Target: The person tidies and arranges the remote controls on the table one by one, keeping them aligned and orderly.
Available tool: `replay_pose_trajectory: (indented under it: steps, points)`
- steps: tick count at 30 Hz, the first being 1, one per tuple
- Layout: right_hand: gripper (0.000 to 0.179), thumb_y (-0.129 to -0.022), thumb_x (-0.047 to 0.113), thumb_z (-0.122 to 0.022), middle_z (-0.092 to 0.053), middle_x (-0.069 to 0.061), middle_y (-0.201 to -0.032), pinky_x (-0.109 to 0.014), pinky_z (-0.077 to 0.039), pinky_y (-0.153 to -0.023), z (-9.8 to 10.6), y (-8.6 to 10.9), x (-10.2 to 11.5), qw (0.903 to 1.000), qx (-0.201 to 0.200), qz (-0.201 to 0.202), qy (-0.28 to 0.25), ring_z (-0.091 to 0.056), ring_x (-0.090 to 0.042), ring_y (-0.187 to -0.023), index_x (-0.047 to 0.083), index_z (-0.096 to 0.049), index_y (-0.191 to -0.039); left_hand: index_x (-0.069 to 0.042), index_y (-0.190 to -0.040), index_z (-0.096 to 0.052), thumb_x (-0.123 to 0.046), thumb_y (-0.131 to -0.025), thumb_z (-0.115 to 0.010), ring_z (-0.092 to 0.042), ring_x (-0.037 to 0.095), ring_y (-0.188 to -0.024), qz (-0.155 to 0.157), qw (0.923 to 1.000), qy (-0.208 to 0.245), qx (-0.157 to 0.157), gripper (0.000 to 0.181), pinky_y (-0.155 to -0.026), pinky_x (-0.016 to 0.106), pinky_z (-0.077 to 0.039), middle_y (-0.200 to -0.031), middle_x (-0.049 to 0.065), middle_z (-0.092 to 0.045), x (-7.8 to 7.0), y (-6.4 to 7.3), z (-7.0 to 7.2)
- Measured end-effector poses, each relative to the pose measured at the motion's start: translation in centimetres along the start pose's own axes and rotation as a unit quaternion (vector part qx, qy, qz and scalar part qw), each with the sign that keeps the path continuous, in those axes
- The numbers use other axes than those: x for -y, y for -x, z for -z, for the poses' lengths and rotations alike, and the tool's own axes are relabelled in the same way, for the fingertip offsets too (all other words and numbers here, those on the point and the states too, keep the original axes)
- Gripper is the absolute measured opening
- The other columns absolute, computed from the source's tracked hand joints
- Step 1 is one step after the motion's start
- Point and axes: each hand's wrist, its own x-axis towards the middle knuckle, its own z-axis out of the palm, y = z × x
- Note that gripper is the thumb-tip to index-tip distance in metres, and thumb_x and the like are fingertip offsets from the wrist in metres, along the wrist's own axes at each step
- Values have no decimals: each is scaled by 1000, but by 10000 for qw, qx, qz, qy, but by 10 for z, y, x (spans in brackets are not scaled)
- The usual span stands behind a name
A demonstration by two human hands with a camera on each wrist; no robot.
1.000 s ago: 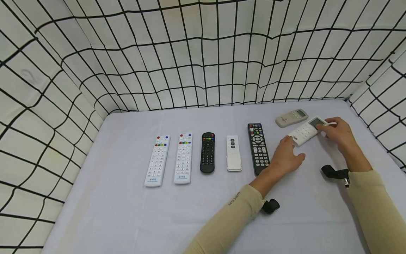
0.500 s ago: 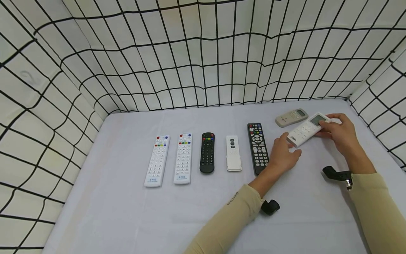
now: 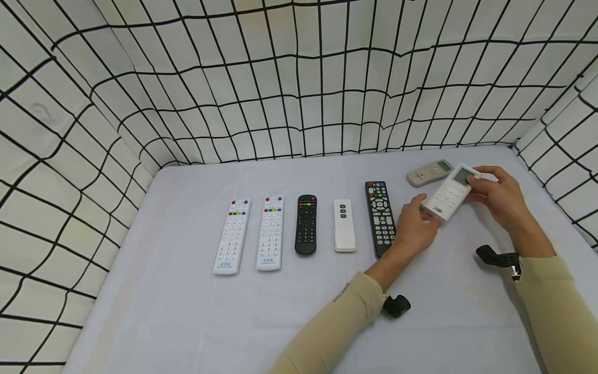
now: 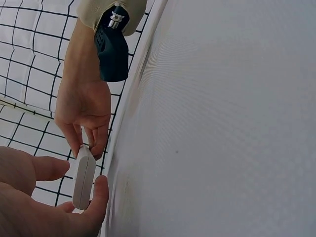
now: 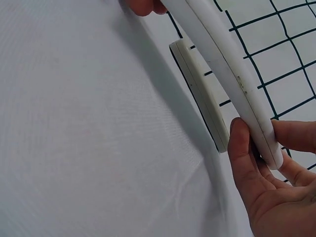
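Note:
A white air-conditioner remote [image 3: 451, 192] with a small screen is held tilted above the cloth at the right. My right hand [image 3: 502, 200] pinches its screen end, thumb on the front and fingers behind, as the right wrist view shows. At the lower end, my left hand [image 3: 415, 228] has its fingers around the edge; in the left wrist view one fingertip [image 4: 100, 190] lies right at the table-facing side. Just behind, a beige air-conditioner remote [image 3: 427, 174] lies on the table, its screen end partly overlapped by the white one in the head view.
Left of the hands lie a long black remote [image 3: 380, 213], a white remote with few buttons [image 3: 344, 234], a smaller black remote [image 3: 306, 228] and two white remotes with coloured buttons [image 3: 270, 239]. A black grid net [image 3: 299, 98] encloses the white-covered table [image 3: 187, 322].
The white remote has risen off the cloth and turned steeper, its lower end swinging toward me. My right hand shifted slightly up with it, and my left fingers closed around the lower end.

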Motion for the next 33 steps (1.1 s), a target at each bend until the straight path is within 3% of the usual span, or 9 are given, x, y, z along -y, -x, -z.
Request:
replay_pose_trajectory:
  steps: [5,11,16,25,33]
  points:
    - [30,-102,17,-67,-67,17,-107,-17,-59,-74,-4,1,-1,9999,84,7,116,-70,-1,-86,20,-53,-128,-11,-143,-57,-15,-96,-73,-56,1,-94,-54,9998,-96,-158,49,-77,13,-43,-113,3,-61,1,4,0]
    - [37,-100,30,-70,-58,13,-113,-14,-57,-76,-9,3,0,9979,84,-63,639,-66,2,-89,24,-53,-131,-10,-133,-62,-13,-95,-74,-55,0,-90,-116,9997,30,-231,39,-76,14,-45,-116,5,-66,2,9,0]
    - [37,-101,31,-69,-55,12,-116,-12,-56,-77,-12,4,-1,9969,186,-130,759,-65,2,-91,25,-52,-132,-11,-130,-63,-13,-94,-75,-57,2,-90,-116,9996,-3,-245,38,-78,14,-46,-116,5,-69,2,12,0]
    - [58,-101,41,-66,-54,15,-118,-11,-55,-81,-18,4,-1,9881,277,-122,1509,-61,3,-98,18,-43,-149,-12,-140,-60,-6,-89,-79,-62,-4,-82,-290,9995,87,-133,54,-67,10,-49,-102,1,-66,1,14,0]
    - [44,-104,36,-63,-59,23,-110,-13,-55,-80,-20,3,0,9835,564,-210,1705,-61,4,-96,20,-47,-142,-11,-146,-57,-3,-86,-80,-65,-3,-88,-365,9991,-64,198,65,-71,9,-49,-107,3,-67,5,15,6]
